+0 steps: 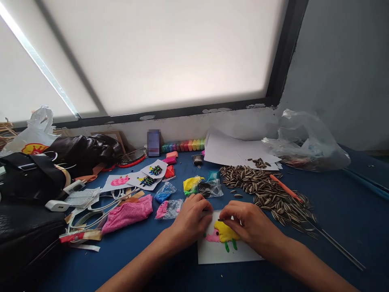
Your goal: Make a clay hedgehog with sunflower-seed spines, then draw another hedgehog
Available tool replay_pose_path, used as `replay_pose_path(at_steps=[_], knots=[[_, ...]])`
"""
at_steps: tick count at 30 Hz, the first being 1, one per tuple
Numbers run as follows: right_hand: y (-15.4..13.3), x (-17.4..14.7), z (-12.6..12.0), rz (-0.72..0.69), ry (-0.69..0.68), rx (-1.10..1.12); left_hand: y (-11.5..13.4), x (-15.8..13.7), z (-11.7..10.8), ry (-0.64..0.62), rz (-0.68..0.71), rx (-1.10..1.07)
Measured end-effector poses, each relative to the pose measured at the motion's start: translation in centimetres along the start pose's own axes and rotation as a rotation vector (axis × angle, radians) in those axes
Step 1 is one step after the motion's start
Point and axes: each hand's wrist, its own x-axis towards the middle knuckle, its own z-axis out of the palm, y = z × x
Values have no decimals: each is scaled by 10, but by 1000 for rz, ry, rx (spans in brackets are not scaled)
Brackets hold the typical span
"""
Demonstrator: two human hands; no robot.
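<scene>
A white card (212, 257) lies on the blue tabletop in front of me. On it is a clay animal with a yellow body (226, 232), a pink head (212, 237), a dark eye and green legs (234, 243). My left hand (194, 217) is curled over the card's upper left edge, thumb and fingers bent against it. Above the yellow clay my right hand (247, 221) is closed in a pinch on a small dark sunflower seed (220, 220), mostly covered by the fingertips. My right palm hides part of the body.
Loose sunflower seeds (243, 182) are heaped behind my right hand, with an orange-handled tool (285, 188) and metal tweezers (337, 245) across them. Bags of yellow clay (192, 184) and pink clay (162, 209), a pink cloth (129, 214), finished cards (148, 181) and black bags (27, 219) lie leftward.
</scene>
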Motion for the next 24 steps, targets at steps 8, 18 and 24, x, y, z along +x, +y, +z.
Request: replay_pose_path(at_steps=[8,18,24], knots=[[3,2,-2,26,-26,-31,5,12,-4,-58,-99,7],[7,2,-6,43,-13,-57,1,20,-4,-116,-72,84],[8,2,-5,44,-31,-59,2,21,1,-79,-45,75]])
